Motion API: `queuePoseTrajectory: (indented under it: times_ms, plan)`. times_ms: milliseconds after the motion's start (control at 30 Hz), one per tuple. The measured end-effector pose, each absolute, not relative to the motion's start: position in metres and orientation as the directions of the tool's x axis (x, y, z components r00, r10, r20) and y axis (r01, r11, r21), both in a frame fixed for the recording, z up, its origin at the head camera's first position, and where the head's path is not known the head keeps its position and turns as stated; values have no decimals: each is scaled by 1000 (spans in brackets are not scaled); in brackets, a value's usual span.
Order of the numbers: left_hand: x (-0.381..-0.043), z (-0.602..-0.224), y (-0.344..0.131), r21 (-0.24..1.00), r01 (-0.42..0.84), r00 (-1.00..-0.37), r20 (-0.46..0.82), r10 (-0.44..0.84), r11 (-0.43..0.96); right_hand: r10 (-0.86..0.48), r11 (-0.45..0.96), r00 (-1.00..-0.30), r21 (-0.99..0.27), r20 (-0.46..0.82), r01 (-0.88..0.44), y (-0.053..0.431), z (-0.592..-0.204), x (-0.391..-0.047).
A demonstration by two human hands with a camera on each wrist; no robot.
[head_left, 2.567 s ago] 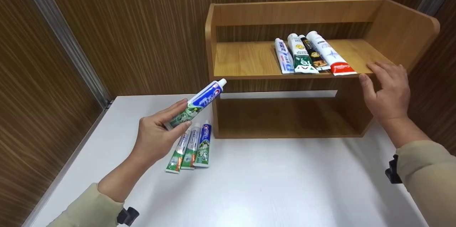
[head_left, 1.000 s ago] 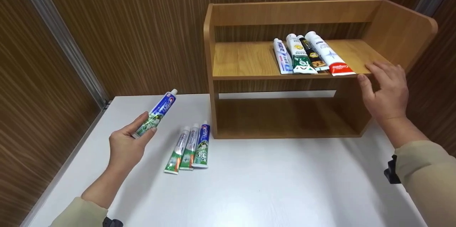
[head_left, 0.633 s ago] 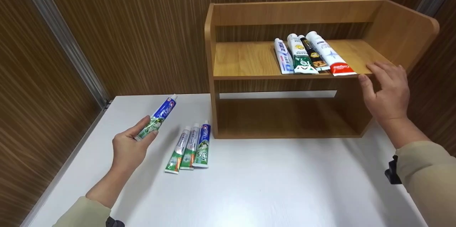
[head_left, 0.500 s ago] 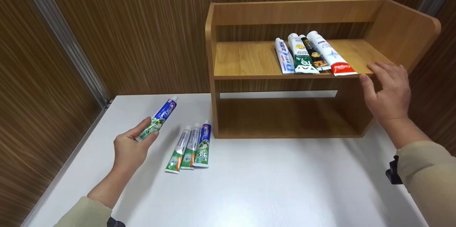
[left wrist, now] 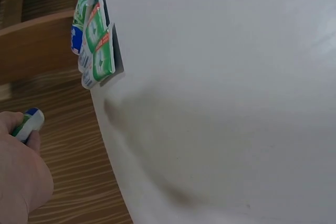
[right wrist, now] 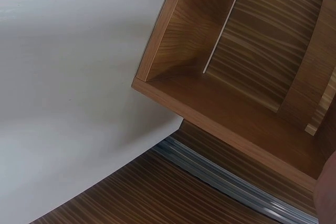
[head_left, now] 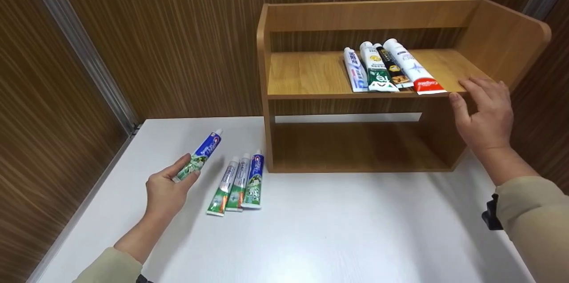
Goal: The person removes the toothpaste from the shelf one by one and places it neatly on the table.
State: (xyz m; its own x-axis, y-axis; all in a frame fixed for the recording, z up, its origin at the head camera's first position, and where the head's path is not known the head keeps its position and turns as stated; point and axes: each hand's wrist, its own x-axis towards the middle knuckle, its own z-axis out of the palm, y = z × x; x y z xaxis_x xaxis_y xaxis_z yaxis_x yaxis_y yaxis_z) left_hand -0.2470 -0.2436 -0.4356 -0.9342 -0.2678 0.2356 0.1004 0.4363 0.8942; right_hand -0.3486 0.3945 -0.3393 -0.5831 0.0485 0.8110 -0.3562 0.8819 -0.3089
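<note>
Fingers of the left hand [head_left: 166, 192] pinch a raised blue-and-green tube [head_left: 206, 150], left of three tubes [head_left: 239, 183] on the tabletop [head_left: 338, 229]; its long axis slants away rightward, cap foremost; the right hand [head_left: 486, 118], fingers loosely spread, rests on the shelf [head_left: 306, 74], farther off.

white table [head_left: 338, 225]: 3 toothpaste tubes [head_left: 240, 184], wooden shelf unit [head_left: 373, 15] | upper shelf [head_left: 306, 74]: 4 more tubes [head_left: 378, 67], side by side

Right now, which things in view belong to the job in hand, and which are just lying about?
Likely the job:
blue-and-green tube, pinched in the left hand
three tubes on the white table
four tubes on the wooden shelf unit

Seemingly just surroundings:
wood-grain wall
grey metal strip
black wrist device
</note>
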Motion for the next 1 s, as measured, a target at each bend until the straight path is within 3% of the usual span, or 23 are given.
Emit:
queuePoseTrajectory:
  times_ms: [200, 467, 1000]
  plan:
    - [-248, -445, -245, 884, 95, -939, 233, -254, 458, 57, 881, -597, -322, 800, -346, 393, -338, -347]
    - [-246, -457, -244, 885, 45, -956, 174, -238, 463, 33, 872, -555, -296, 831, -391, 393, -338, -347]
    - [-247, -478, -242, 888, -12, -974, 94, -207, 460, 44, 875, -577, -311, 815, -372, 393, -337, -347]
